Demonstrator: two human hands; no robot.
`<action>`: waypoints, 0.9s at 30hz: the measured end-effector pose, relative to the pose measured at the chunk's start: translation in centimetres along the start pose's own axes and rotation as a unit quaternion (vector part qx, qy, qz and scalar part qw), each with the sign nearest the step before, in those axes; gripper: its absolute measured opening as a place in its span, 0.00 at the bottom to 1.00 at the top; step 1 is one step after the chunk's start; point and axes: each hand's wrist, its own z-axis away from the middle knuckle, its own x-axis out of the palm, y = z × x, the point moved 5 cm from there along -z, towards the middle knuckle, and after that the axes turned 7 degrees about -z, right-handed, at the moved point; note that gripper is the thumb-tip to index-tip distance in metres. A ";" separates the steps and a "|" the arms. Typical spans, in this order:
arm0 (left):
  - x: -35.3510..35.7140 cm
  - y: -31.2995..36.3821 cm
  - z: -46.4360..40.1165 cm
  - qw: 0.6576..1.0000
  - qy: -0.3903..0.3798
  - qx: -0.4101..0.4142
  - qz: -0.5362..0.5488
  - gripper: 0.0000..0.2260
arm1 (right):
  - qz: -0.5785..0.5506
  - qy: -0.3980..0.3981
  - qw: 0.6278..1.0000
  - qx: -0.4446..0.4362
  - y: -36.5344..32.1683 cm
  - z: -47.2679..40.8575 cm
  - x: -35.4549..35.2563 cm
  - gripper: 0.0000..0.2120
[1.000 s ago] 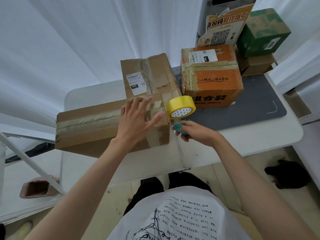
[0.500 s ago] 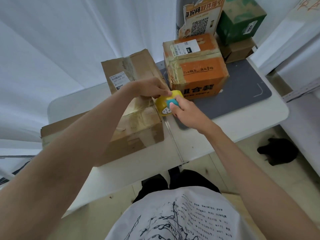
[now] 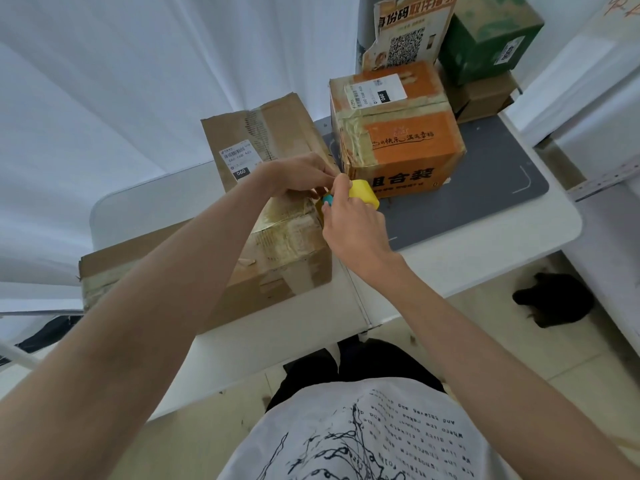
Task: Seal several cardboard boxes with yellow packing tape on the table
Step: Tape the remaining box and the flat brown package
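Head view: the yellow tape roll [image 3: 363, 192] sits in the right hand [image 3: 349, 223], fingers curled round it along with a small teal object [image 3: 327, 199]. The left hand [image 3: 300, 174] meets it from the left, fingertips pinched at the roll's edge, seemingly on the tape end, though that is hidden. The long brown box [image 3: 277, 251] lies just below and left of both hands, its long axis running away leftward. A second ago the roll rested on the table and the left hand lay flat on the box
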 end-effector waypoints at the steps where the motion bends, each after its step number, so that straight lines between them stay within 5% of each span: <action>1: 0.0 0.0 -0.1 1.000 0.001 0.001 0.003 0.15 | 0.012 0.005 1.000 -0.004 -0.1 0.0 0.0 0.14; 14: -0.2 -0.4 -0.5 0.999 0.009 -0.007 -0.035 0.10 | -0.005 -0.038 0.999 -0.029 0.6 0.5 -0.3 0.18; 17: -0.2 -0.6 -0.7 0.999 0.007 -0.017 -0.036 0.17 | 0.002 -0.087 0.996 -0.023 1.4 1.2 -0.6 0.18; 19: -0.1 -0.5 -0.5 0.999 0.007 -0.016 -0.037 0.29 | 0.022 -0.148 0.989 -0.014 2.1 2.0 -0.2 0.09; 21: -0.1 -0.3 -0.5 0.999 0.006 -0.010 -0.039 0.29 | 0.017 -0.204 0.979 0.009 3.6 3.0 0.4 0.08; 24: -0.2 -0.2 -0.5 0.999 0.009 -0.014 -0.032 0.26 | -0.151 -0.216 0.958 0.109 6.8 3.5 1.1 0.07; 27: -0.1 -0.3 -0.4 0.999 0.009 -0.012 -0.032 0.23 | -0.429 -0.136 0.850 0.272 9.4 3.2 1.4 0.08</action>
